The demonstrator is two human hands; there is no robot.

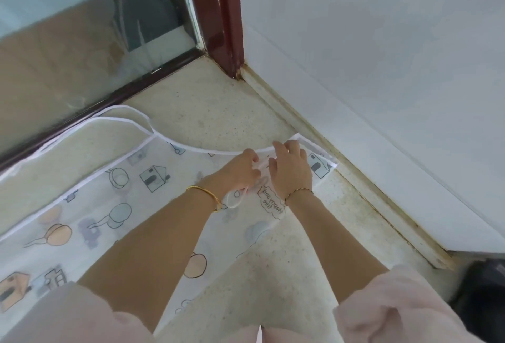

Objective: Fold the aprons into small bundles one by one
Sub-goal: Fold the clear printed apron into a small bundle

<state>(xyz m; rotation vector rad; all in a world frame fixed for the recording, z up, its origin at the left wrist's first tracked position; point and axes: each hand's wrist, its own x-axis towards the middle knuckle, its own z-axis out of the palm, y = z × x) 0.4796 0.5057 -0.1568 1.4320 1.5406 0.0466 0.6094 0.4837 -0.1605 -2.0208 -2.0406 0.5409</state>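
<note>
A translucent white apron (90,206), printed with houses, balloons and cups and edged in white binding, lies spread on a speckled beige counter (207,113). Its neck strap (131,118) loops toward the back left. My left hand (240,170) grips a thin white tie of the apron, a loop of which (233,202) shows under the wrist. Beside it, my right hand (291,170) rests on the apron's far right part with its fingers spread and bent. The two hands nearly touch.
A white wall (382,69) with a stained ledge (355,184) borders the counter on the right. A dark red window frame (218,14) and glass close off the back and left. A black object (483,299) sits at the lower right.
</note>
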